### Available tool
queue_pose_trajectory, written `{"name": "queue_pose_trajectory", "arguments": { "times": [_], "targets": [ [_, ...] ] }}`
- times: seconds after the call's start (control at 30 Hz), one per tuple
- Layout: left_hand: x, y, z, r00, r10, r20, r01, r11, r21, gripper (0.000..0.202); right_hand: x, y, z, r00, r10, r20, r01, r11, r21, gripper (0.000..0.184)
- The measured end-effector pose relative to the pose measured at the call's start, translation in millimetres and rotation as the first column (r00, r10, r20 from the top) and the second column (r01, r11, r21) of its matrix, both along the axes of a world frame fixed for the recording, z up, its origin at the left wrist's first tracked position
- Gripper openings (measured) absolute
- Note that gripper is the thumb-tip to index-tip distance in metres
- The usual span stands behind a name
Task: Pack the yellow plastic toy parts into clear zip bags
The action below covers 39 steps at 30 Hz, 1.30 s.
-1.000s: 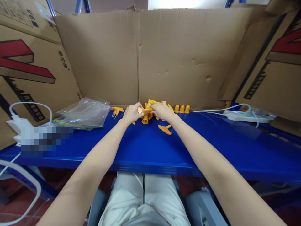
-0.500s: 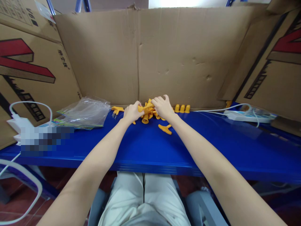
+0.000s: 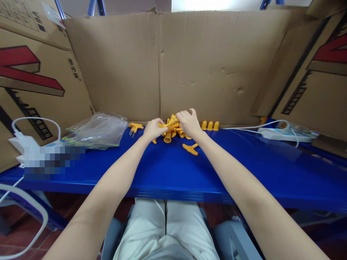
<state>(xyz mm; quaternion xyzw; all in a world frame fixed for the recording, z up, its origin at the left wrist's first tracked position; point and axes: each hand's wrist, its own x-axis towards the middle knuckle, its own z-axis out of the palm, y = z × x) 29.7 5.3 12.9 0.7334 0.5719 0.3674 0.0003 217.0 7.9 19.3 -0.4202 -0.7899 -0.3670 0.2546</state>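
A heap of small orange plastic parts (image 3: 173,130) lies at the back of the blue table (image 3: 168,169), against the cardboard wall. My left hand (image 3: 152,129) is closed in a pinch on one orange part (image 3: 166,125) at the heap's left side. My right hand (image 3: 189,123) pinches the other end of that same part, its other fingers lifted and spread. A single orange T-shaped part (image 3: 190,148) lies just in front of the heap. Another T-shaped part with springs (image 3: 135,127) lies to the left. Three orange caps (image 3: 209,125) stand upright to the right.
Clear plastic bags (image 3: 97,130) lie at the left rear. A white power strip with cables (image 3: 283,133) sits at the right rear, and a white charger with a cable (image 3: 20,142) at the far left. Cardboard walls (image 3: 206,65) close in the back and sides.
My right hand has lifted from lying over the heap and now pinches the part with fingers raised. My left hand has stayed at the heap's left, still closed.
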Motion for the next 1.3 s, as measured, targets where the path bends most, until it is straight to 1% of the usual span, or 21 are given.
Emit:
{"name": "queue_pose_trajectory", "arguments": {
  "times": [0.2,0.3,0.37,0.47,0.53,0.6,0.7,0.73,0.77,0.87,0.97,1.03,1.1,1.2,1.27,1.3],
  "targets": [
    [0,-1,0.9,0.999,-0.013,-0.052,0.014,1.000,0.026,0.024,1,3,-1.4,1.000,-0.002,-0.024,0.003,0.999,0.036,0.030],
    [1,-1,1.3,0.998,-0.056,-0.042,0.058,0.998,0.037,0.020,1,2,-1.1,1.000,0.002,-0.025,-0.001,0.999,0.046,0.030],
    [2,0,1.3,0.993,-0.115,0.007,0.115,0.993,0.012,0.015,1,2,-0.8,1.000,0.001,-0.026,0.001,0.999,0.053,0.030],
    [3,1,1.8,0.963,-0.214,0.166,0.234,0.967,-0.106,0.007,2,1,-0.7,0.999,0.004,-0.031,-0.002,0.998,0.070,0.030],
    [4,-2,2.9,0.919,-0.253,0.302,0.320,0.927,-0.198,0.012,2,2,-0.9,0.999,0.015,-0.041,-0.011,0.996,0.088,0.030],
    [4,-5,5.0,0.858,-0.277,0.432,0.420,0.862,-0.282,0.019,3,3,-1.0,0.998,0.029,-0.051,-0.023,0.994,0.108,0.031],
    [3,-12,9.4,0.744,-0.301,0.596,0.589,0.716,-0.374,0.019,2,3,-0.4,0.997,0.046,-0.059,-0.038,0.991,0.127,0.032],
    [3,-14,11.0,0.713,-0.293,0.638,0.627,0.673,-0.392,0.017,2,3,0.1,0.997,0.049,-0.058,-0.041,0.991,0.129,0.032],
    [3,-15,12.6,0.690,-0.274,0.670,0.650,0.641,-0.408,0.017,1,2,0.6,0.997,0.052,-0.058,-0.044,0.991,0.128,0.032],
    [1,-18,16.5,0.655,-0.195,0.730,0.672,0.591,-0.446,0.019,-2,-1,2.6,0.996,0.066,-0.064,-0.059,0.992,0.116,0.032],
    [-4,-19,18.5,0.626,-0.175,0.760,0.699,0.558,-0.448,0.017,-1,0,3.4,0.991,0.070,-0.112,-0.059,0.993,0.103,0.032],
    [-7,-19,19.0,0.614,-0.174,0.770,0.704,0.561,-0.435,0.018,6,4,2.4,0.983,0.042,-0.178,-0.026,0.995,0.092,0.029],
    [-8,-18,18.8,0.595,-0.162,0.788,0.696,0.594,-0.403,0.018,20,11,-0.4,0.965,-0.003,-0.261,0.023,0.997,0.072,0.023],
    [-7,-14,17.2,0.531,-0.151,0.834,0.667,0.682,-0.302,0.014,48,22,-8.2,0.910,-0.094,-0.403,0.111,0.994,0.019,0.016],
    [-6,-8,14.9,0.477,-0.168,0.863,0.635,0.744,-0.206,0.008,69,28,-15.7,0.839,-0.199,-0.507,0.201,0.978,-0.052,0.017],
    [-7,-5,13.5,0.453,-0.168,0.875,0.603,0.781,-0.162,0.008,79,29,-20.0,0.788,-0.264,-0.556,0.252,0.962,-0.099,0.018]
  ]
}}
